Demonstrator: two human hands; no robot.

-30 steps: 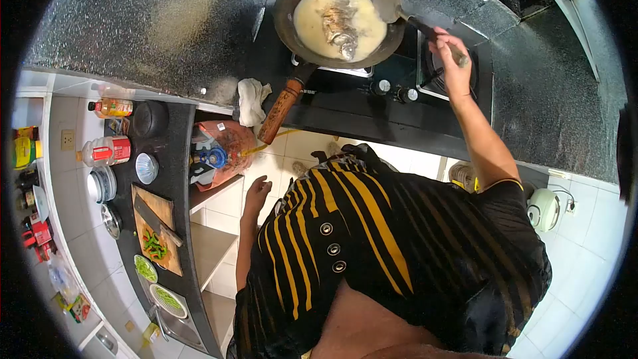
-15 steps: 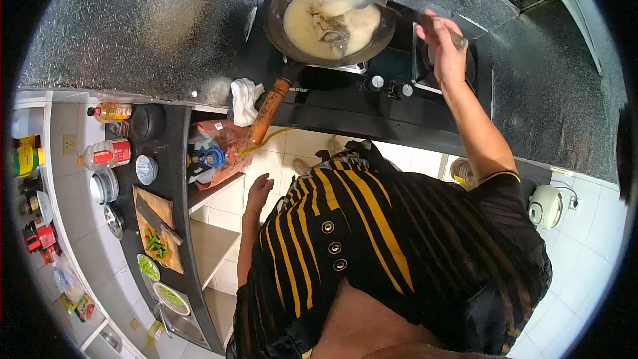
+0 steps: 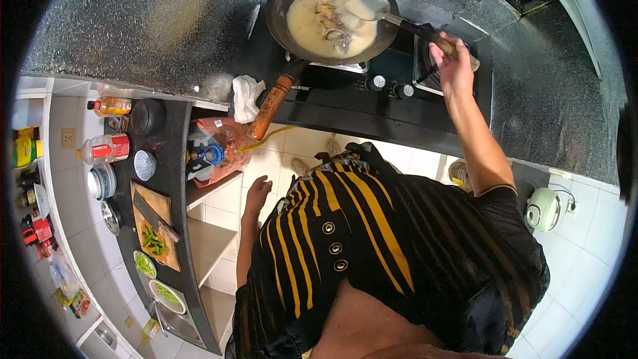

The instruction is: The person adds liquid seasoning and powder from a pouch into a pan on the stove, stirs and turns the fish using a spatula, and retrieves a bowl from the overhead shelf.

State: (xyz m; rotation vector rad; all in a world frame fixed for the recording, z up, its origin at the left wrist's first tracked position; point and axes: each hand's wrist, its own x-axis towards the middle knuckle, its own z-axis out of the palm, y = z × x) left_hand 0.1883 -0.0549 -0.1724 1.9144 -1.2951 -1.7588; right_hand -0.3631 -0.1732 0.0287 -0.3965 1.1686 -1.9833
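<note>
My right hand (image 3: pixel 455 73) is closed round the dark handle of a wok spatula (image 3: pixel 372 5). The spatula's flat metal blade is at the right side of the wok (image 3: pixel 282 33), over the milky broth (image 3: pixel 307 23). In the broth lies a dark piece, apparently fish (image 3: pixel 335 33). The wok sits on the left burner, its wooden handle (image 3: pixel 271 110) pointing toward me. My left hand (image 3: pixel 259 193) hangs by my side, holding nothing, with its fingers loosely apart.
Two stove knobs (image 3: pixel 391 86) face me. A white cloth (image 3: pixel 247 98) lies left of the wok handle. On the left counter are a cutting board (image 3: pixel 165 209) with a cleaver (image 3: pixel 153 215) and cut peppers (image 3: pixel 153 242), plus bowls and bottles. A rice cooker (image 3: pixel 543 209) stands at right.
The spatula blade has moved right and slightly down in the wok. My right hand has shifted right and down with it. My left hand stays at my side.
</note>
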